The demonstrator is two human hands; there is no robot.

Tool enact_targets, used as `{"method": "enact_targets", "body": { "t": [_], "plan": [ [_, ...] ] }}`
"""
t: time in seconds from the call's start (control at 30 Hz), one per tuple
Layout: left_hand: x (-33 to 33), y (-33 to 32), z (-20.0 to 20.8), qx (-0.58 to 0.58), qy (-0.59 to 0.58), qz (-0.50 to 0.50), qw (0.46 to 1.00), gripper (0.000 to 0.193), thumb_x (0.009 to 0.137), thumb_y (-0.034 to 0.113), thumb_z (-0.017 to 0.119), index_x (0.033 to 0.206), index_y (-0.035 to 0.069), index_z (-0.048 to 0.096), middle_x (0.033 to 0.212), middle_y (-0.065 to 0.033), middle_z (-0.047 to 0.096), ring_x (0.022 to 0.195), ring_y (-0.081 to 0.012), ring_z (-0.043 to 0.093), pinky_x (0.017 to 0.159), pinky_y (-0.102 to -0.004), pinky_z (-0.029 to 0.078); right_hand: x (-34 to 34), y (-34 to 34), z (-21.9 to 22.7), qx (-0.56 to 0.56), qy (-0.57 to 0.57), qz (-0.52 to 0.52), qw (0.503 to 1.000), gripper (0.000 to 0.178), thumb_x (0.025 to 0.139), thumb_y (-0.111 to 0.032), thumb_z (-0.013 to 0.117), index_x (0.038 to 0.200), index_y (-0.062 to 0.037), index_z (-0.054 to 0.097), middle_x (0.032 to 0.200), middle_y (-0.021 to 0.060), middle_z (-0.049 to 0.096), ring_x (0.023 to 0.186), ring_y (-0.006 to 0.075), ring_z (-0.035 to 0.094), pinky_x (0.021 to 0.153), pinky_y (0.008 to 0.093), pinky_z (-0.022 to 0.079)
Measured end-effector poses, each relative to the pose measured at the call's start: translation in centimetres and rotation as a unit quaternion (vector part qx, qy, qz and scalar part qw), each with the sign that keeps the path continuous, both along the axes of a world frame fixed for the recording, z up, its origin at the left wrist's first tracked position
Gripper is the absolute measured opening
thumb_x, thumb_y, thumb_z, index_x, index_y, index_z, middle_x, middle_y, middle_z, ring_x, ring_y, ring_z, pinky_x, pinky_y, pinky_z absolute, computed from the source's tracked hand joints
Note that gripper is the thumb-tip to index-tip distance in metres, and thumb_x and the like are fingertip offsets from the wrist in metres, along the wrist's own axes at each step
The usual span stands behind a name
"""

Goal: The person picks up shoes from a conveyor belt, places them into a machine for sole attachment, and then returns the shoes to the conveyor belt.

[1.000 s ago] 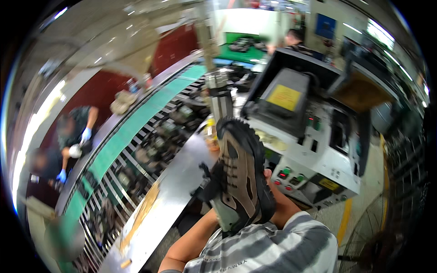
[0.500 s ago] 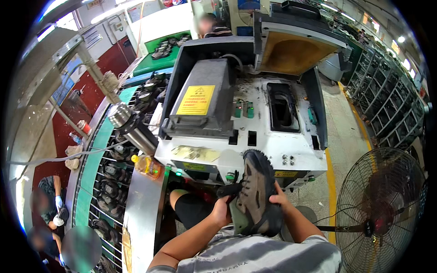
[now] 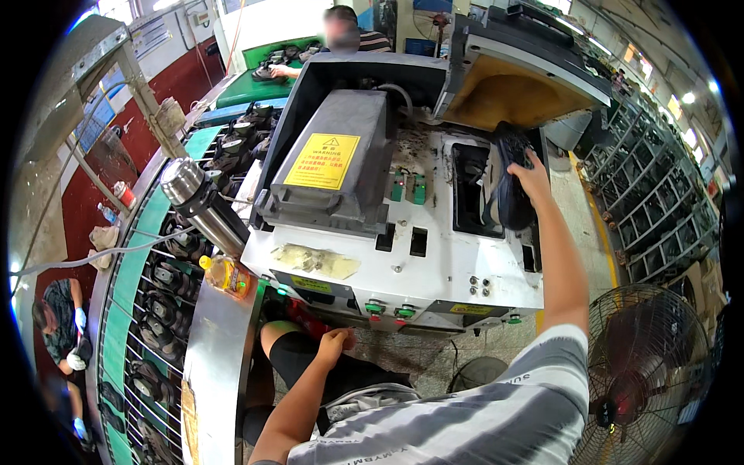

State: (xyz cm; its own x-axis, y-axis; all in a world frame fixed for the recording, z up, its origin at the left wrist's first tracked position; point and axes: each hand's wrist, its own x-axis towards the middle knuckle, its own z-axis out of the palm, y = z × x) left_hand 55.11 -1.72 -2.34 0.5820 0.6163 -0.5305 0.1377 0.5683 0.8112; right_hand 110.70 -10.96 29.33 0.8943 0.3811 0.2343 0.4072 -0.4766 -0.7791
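My right hand (image 3: 530, 180) grips a hiking shoe (image 3: 510, 203), its toe pointing away from me and its dark sole turned to the right. The shoe sits over the right part of the dark recess (image 3: 467, 190) in the white machine top (image 3: 438, 240), hiding some of the recess. Whether it touches the bottom cannot be seen. Above my thigh, in front of the machine, my left hand (image 3: 335, 345) is curled closed, with nothing visible in it. Behind the shoe, the raised lid (image 3: 508, 89) shows its tan underside.
A grey cover (image 3: 333, 147) fills the machine's left half. To its left stand a steel flask (image 3: 205, 205) and a bottle of yellow liquid (image 3: 226, 277), beside a rack of shoes (image 3: 163, 314). A fan (image 3: 647, 372) is at right. Other people work behind and at far left.
The shoe has gone from in front of my body, between both hands, to the machine's recess in my right hand. My left hand has let go of it and moved left.
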Motion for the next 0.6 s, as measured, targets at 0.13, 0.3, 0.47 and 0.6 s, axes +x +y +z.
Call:
{"method": "enact_targets", "body": {
  "t": [0.13,0.3,0.47,0.6],
  "plan": [
    [-1.0,0.2,-3.0,0.090,0.030,-0.057,0.994,0.024,0.092,0.012,0.056,0.101,-0.005,0.069,0.081,-0.0092,0.069,0.070,-0.0139,0.062,0.066,-0.0267,0.049,3.8,6.5,-0.8,-0.164,0.010,0.021,0.986,0.090,0.058,-0.039,0.073,0.140,-0.0088,0.051,0.136,0.0212,0.055,0.125,0.0333,0.054,0.102,0.0368,0.044],
    [-1.7,0.0,-2.8,0.127,0.079,-0.077,0.986,0.026,0.091,0.014,0.057,0.105,-0.004,0.069,0.085,-0.0091,0.071,0.074,-0.0140,0.065,0.069,-0.0271,0.051,-0.9,9.2,-2.6,-0.316,-0.018,-0.005,0.949,0.088,0.067,-0.051,0.065,0.145,-0.0158,0.044,0.142,0.0207,0.049,0.130,0.0358,0.049,0.106,0.0421,0.041],
    [-0.9,-0.2,-1.6,0.202,0.137,-0.190,0.951,0.035,0.088,0.024,0.061,0.110,-0.001,0.069,0.089,-0.0132,0.072,0.083,-0.0207,0.069,0.077,-0.0318,0.052,-4.9,4.2,-4.2,-0.282,-0.099,0.009,0.954,0.067,0.089,-0.058,0.053,0.139,-0.0130,0.052,0.135,0.0285,0.049,0.121,0.0424,0.052,0.101,0.0484,0.043],
    [3.3,-2.2,3.1,0.321,0.108,-0.303,0.891,0.030,0.090,0.023,0.058,0.109,0.001,0.068,0.092,-0.0141,0.071,0.082,-0.0236,0.066,0.074,-0.0361,0.051,-14.2,-7.0,-8.2,0.016,-0.347,0.069,0.935,0.017,0.082,-0.013,0.070,0.091,-0.0009,0.061,0.092,0.0188,0.058,0.087,0.0399,0.057,0.077,0.0450,0.046]
  ]
}}
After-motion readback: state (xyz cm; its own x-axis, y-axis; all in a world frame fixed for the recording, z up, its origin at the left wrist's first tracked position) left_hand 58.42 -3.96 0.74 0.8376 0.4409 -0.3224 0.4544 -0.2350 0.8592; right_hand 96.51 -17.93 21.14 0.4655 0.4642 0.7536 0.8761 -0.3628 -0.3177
